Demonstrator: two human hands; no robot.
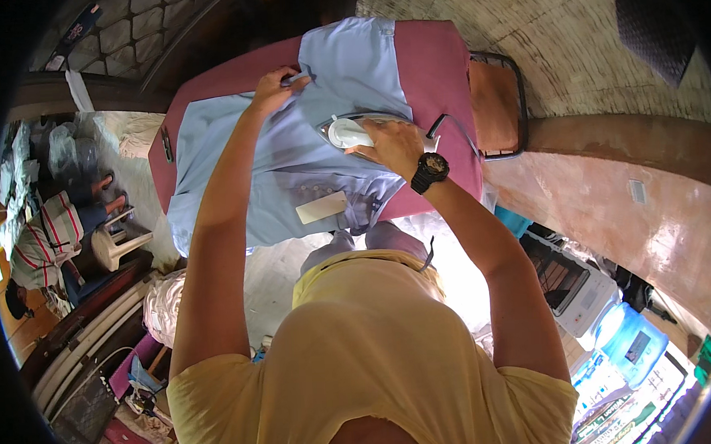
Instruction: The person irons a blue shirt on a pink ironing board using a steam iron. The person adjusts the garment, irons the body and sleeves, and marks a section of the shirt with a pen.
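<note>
A light blue shirt lies spread over a maroon ironing board, one sleeve reaching to the far edge. My right hand is closed around the handle of a white clothes iron, which rests on the shirt right of its middle. The iron's dark cord curves off to the right. Farther off and to the left, my left hand pinches a fold of the shirt. A cream rectangular card lies on the shirt near the board's front edge. The iron's soleplate is mostly hidden.
A dark metal frame juts from the board's right end beside a wall. A small dark object lies at the board's left end. A person's feet and a low stool are at left. A blue water jug stands at lower right.
</note>
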